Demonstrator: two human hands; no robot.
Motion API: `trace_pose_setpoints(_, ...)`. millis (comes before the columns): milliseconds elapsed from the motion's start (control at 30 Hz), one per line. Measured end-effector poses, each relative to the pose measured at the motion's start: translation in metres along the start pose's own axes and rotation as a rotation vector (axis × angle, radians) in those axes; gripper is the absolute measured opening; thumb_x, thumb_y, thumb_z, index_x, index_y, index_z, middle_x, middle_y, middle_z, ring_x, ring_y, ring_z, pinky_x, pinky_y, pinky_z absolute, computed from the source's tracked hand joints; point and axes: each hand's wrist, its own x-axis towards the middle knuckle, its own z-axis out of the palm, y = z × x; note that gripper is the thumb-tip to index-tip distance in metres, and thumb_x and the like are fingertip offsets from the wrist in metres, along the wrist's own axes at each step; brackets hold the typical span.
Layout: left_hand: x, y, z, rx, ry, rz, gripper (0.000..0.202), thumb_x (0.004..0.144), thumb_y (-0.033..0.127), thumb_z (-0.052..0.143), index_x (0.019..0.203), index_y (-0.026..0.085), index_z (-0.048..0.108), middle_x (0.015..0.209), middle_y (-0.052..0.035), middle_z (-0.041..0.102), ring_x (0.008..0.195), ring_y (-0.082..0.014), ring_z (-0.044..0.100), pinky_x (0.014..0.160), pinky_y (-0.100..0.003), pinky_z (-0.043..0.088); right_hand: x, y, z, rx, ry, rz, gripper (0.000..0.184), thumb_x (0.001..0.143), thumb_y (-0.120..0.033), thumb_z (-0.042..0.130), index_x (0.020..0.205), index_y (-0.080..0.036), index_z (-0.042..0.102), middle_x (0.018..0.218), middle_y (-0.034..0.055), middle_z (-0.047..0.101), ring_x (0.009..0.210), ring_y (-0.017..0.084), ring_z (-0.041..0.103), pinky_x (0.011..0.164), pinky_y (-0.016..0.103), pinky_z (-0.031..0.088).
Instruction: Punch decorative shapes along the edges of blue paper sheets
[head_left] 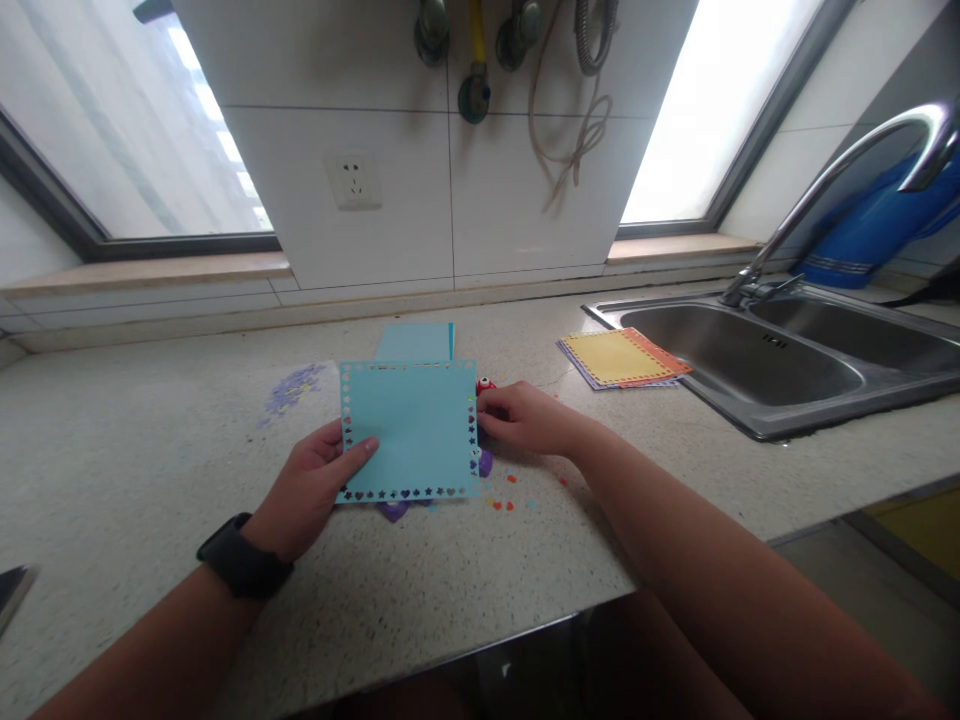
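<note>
Counter: pale and speckled, carries all the materials. Sink lies at 3 o'clock from the sheet in hand, well apart. Light-blue sheet sits in front of the person, near mid-counter, face toward the viewer; small cut-outs run along all four edges, so its border is judged complete or nearly so, though any gaps along the top row cannot be ruled out. Its centre is plain and flat; hearts and stars are legible along the bottom edge. Coloured stack, at 2 to 3 o'clock, shows yellow over orange and violet with a pierced border, judged finished. Blue pile, at 12 o'clock behind the sheet, shows no holes where visible; judged unworked, hidden part unknown. Left hand, at 8 o'clock, pinches the sheet, thumb on its face. Right hand, at 3 o'clock, has fingers curled at the sheet's edge; whether it grips anything cannot be told. Purple object shows at 3 to 4 o'clock, partly covered; red object at 2 o'clock, by the right fingertips. Violet scraps lie at 10 o'clock, orange scraps at 4 o'clock.
</note>
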Motion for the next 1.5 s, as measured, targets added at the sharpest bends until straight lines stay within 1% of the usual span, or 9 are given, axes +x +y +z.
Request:
trace_pose_setpoints(200, -0.001, 0.000, -0.001, -0.023, -0.008, -0.010, 0.046, 0.081, 0.034, 0.078, 0.122, 0.017, 0.066, 0.100, -0.0076, 0.079, 0.074, -0.0200, 0.076, 0.065, -0.028, 0.063, 0.000, 0.002, 0.001, -0.007, 0.000, -0.009, 0.019, 0.092, -0.026, 0.051, 0.085, -0.019, 0.068, 0.067, -0.0015, 0.060, 0.059, 0.011, 0.046, 0.060, 0.026, 0.034)
trace_pose_setpoints(433, 0.001, 0.001, 0.000, -0.012, -0.001, -0.007, 0.049, 0.081, 0.035, 0.078, 0.123, 0.016, 0.065, 0.100, -0.0088, 0.079, 0.073, -0.0211, 0.076, 0.063, -0.029, 0.063, 0.000, 0.001, 0.000, -0.006, 0.003, -0.011, 0.019, 0.092, -0.026, 0.051, 0.085, -0.019, 0.067, 0.067, -0.0016, 0.060, 0.059, 0.011, 0.047, 0.060, 0.026, 0.034)
trace_pose_setpoints(733, -0.001, 0.001, 0.001, -0.049, -0.006, -0.012, 0.044, 0.082, 0.032, 0.078, 0.121, 0.016, 0.065, 0.099, -0.0070, 0.079, 0.073, -0.0191, 0.076, 0.065, -0.027, 0.063, 0.000, 0.000, 0.000, -0.019, 0.006, -0.015, 0.020, 0.093, -0.026, 0.051, 0.085, -0.019, 0.068, 0.067, -0.0013, 0.060, 0.058, 0.011, 0.047, 0.060, 0.026, 0.034)
trace_pose_setpoints(933, 0.000, 0.001, 0.001, -0.033, -0.008, -0.015, 0.044, 0.083, 0.031, 0.077, 0.122, 0.015, 0.064, 0.097, -0.0071, 0.079, 0.070, -0.0177, 0.074, 0.062, -0.026, 0.063, 0.000, -0.001, -0.001, -0.034, -0.013, -0.021, 0.020, 0.093, -0.026, 0.051, 0.088, -0.018, 0.069, 0.068, -0.0011, 0.061, 0.059, 0.011, 0.047, 0.060, 0.026, 0.034)
trace_pose_setpoints(1133, -0.001, 0.003, 0.002, -0.030, 0.004, -0.015, 0.044, 0.082, 0.031, 0.078, 0.120, 0.014, 0.065, 0.095, -0.0079, 0.078, 0.071, -0.0198, 0.075, 0.063, -0.028, 0.063, 0.000, -0.001, -0.002, -0.032, -0.010, -0.013, 0.020, 0.092, -0.025, 0.052, 0.089, -0.018, 0.070, 0.069, -0.0005, 0.063, 0.059, 0.011, 0.048, 0.062, 0.026, 0.035)
trace_pose_setpoints(1267, -0.001, 0.002, 0.002, -0.030, 0.010, -0.018, 0.042, 0.081, 0.032, 0.079, 0.118, 0.015, 0.066, 0.095, -0.0074, 0.078, 0.070, -0.0193, 0.075, 0.063, -0.028, 0.062, -0.001, 0.000, 0.000, -0.028, 0.002, -0.027, 0.019, 0.092, -0.025, 0.052, 0.088, -0.019, 0.070, 0.068, -0.0013, 0.062, 0.058, 0.011, 0.047, 0.061, 0.026, 0.035)
trace_pose_setpoints(1333, 0.000, 0.001, 0.002, -0.041, 0.017, -0.019, 0.041, 0.080, 0.031, 0.079, 0.116, 0.015, 0.067, 0.093, -0.0068, 0.078, 0.069, -0.0190, 0.074, 0.062, -0.028, 0.062, -0.001, 0.001, 0.001, 0.003, 0.017, -0.023, 0.018, 0.092, -0.025, 0.053, 0.086, -0.019, 0.069, 0.067, -0.0017, 0.061, 0.058, 0.011, 0.048, 0.061, 0.027, 0.035)
trace_pose_setpoints(1400, 0.001, 0.002, 0.002, -0.083, 0.051, -0.011, 0.038, 0.078, 0.030, 0.080, 0.112, 0.016, 0.069, 0.091, -0.0057, 0.078, 0.068, -0.0182, 0.073, 0.062, -0.027, 0.061, 0.000, 0.003, 0.003, 0.075, 0.063, 0.011, 0.020, 0.093, -0.029, 0.053, 0.085, -0.019, 0.069, 0.066, -0.0018, 0.062, 0.059, 0.011, 0.049, 0.060, 0.027, 0.036)
trace_pose_setpoints(1500, 0.003, 0.006, 0.002, -0.182, 0.150, 0.010, 0.032, 0.076, 0.026, 0.081, 0.104, 0.017, 0.071, 0.088, -0.0029, 0.077, 0.066, -0.0152, 0.070, 0.061, -0.023, 0.059, 0.002, 0.009, 0.005, 0.194, 0.220, 0.109, 0.027, 0.096, -0.038, 0.051, 0.088, -0.019, 0.069, 0.067, -0.0006, 0.063, 0.061, 0.013, 0.052, 0.059, 0.027, 0.038)
